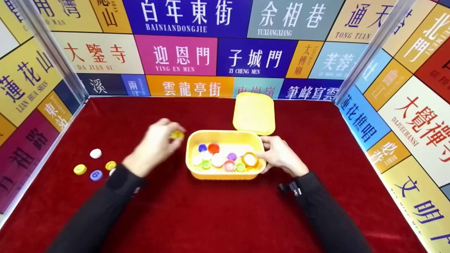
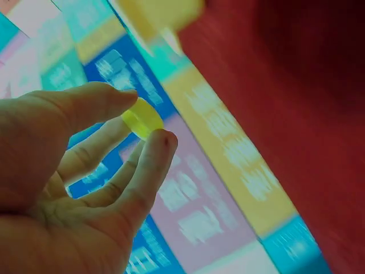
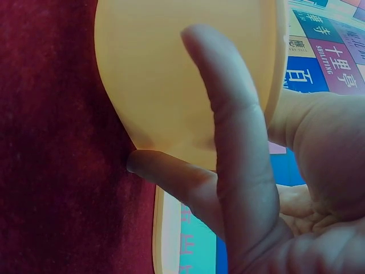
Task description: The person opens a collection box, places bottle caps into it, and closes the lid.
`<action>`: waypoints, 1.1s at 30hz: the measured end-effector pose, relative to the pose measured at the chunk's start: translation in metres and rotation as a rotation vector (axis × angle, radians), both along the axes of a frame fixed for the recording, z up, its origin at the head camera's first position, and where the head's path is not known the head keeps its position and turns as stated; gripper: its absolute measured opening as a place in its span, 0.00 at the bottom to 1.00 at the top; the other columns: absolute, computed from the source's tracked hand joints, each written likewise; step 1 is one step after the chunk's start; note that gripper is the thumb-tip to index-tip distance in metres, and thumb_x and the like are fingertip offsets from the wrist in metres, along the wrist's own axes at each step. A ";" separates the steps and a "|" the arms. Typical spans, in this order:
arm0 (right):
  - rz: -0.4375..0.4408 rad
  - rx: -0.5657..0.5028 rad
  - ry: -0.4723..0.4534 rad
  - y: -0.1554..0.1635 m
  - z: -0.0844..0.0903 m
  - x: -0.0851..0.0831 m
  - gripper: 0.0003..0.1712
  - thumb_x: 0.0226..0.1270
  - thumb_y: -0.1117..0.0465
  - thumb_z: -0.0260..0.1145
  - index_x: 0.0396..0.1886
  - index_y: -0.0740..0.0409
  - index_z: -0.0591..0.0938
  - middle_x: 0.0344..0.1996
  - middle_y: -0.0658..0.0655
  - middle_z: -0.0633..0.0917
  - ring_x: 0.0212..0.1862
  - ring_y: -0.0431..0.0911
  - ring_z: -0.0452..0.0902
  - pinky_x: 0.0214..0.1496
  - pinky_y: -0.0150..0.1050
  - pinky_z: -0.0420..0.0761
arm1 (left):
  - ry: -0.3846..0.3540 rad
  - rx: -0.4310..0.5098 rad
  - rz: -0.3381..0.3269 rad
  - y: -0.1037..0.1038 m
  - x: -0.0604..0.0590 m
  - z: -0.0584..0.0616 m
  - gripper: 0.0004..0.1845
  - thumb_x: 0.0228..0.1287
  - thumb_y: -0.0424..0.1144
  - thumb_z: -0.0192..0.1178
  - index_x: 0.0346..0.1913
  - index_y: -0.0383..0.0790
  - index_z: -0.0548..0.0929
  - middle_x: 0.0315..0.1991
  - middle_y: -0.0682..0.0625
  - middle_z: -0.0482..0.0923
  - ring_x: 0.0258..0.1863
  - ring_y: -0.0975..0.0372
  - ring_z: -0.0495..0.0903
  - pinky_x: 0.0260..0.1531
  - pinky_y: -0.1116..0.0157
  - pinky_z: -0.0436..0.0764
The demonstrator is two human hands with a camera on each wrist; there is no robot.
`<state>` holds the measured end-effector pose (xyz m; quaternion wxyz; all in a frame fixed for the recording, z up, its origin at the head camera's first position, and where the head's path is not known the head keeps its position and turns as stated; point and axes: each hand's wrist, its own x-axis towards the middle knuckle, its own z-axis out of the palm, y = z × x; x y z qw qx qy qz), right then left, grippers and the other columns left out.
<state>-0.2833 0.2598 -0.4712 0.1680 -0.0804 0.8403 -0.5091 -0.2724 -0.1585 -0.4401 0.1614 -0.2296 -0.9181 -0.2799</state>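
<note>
My left hand [image 1: 154, 146] hovers just left of the yellow box [image 1: 225, 174] and pinches a small yellow cap [image 1: 177, 134] between thumb and fingers; the left wrist view shows the yellow cap [image 2: 142, 117] held at the fingertips [image 2: 162, 140]. The box holds several coloured bottle caps [image 1: 221, 160], and its hinged lid [image 1: 254, 112] stands open behind it. My right hand [image 1: 279, 154] grips the box's right side, and in the right wrist view its fingers [image 3: 228, 131] lie against the yellow box wall [image 3: 171, 74].
On the red cloth [image 1: 211, 218] at the left lie loose caps: a white one [image 1: 95, 153], two yellow ones [image 1: 80, 169] [image 1: 110, 165] and a blue one [image 1: 96, 175]. Colourful sign-printed walls [image 1: 190, 56] enclose the table on three sides.
</note>
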 end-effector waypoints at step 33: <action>-0.006 0.003 0.007 0.000 -0.002 -0.001 0.33 0.77 0.64 0.80 0.78 0.61 0.84 0.62 0.69 0.94 0.41 0.64 0.99 0.32 0.52 0.96 | 0.051 -0.184 -0.257 0.088 0.003 -0.006 0.09 0.71 0.29 0.79 0.50 0.33 0.92 0.43 0.37 0.88 0.42 0.46 0.88 0.53 0.49 0.93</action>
